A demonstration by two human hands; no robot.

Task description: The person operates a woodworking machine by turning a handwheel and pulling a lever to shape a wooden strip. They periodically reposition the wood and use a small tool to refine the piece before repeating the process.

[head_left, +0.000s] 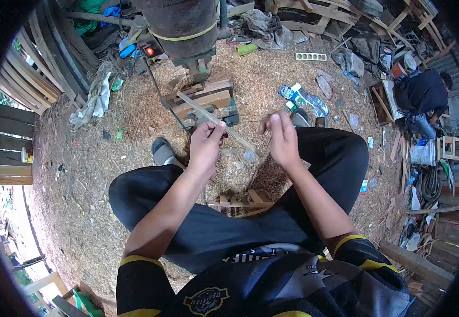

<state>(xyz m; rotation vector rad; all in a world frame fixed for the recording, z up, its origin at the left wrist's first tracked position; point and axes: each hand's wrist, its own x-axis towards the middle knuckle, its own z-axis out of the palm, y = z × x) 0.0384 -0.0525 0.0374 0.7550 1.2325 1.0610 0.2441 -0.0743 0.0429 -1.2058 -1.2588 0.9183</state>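
Note:
A long thin wooden strip (242, 141) slants from the machine's wood blocks down toward the right, between my knees. My left hand (206, 143) is closed around its middle, thumb on top. My right hand (282, 138) is raised beside the strip's lower end, its fingers curled together; what they hold, if anything, is too small to make out. Just beyond the strip, wood blocks (216, 99) are fixed under the drill-like machine (183, 29), whose switch (149, 51) glows red.
Wood shavings cover the ground (86, 174). A power strip (311, 56) and a blue-white packet (314, 101) lie ahead. At the right a person (424, 94) bends beside a wooden box (381, 103). Planks (44, 58) lean at the left. A small wooden frame (240, 204) lies between my legs.

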